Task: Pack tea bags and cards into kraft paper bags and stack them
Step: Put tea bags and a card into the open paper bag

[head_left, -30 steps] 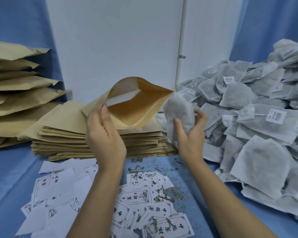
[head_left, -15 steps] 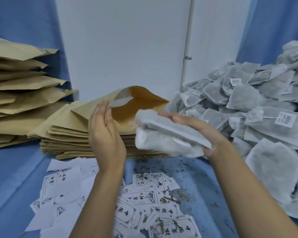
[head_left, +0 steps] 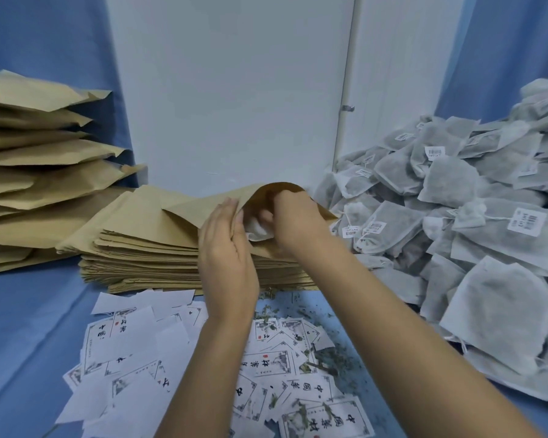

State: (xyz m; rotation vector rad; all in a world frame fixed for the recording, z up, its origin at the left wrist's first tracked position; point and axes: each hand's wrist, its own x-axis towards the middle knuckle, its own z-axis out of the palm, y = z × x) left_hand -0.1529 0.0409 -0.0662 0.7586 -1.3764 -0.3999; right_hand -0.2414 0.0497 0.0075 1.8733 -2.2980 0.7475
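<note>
An open kraft paper bag [head_left: 203, 203] lies over the flat pile of empty kraft bags [head_left: 146, 257], its mouth facing me. My left hand [head_left: 227, 248] holds the near edge of that mouth. My right hand [head_left: 295, 222] reaches into the mouth and grips a white tea bag [head_left: 258, 230], of which only the near end shows. Loose printed cards [head_left: 266, 365] are scattered on the blue cloth in front of me.
A big heap of grey tea bags [head_left: 475, 222] with barcode tags fills the right side. Filled kraft bags [head_left: 38, 172] are stacked at the far left. Tea crumbs [head_left: 332, 355] lie on the blue cloth [head_left: 29, 327]. A white wall stands behind.
My right hand has carried the tea bag from in front of the bag into its mouth. The kraft bag has dropped lower, onto the pile, with my left hand at its edge.
</note>
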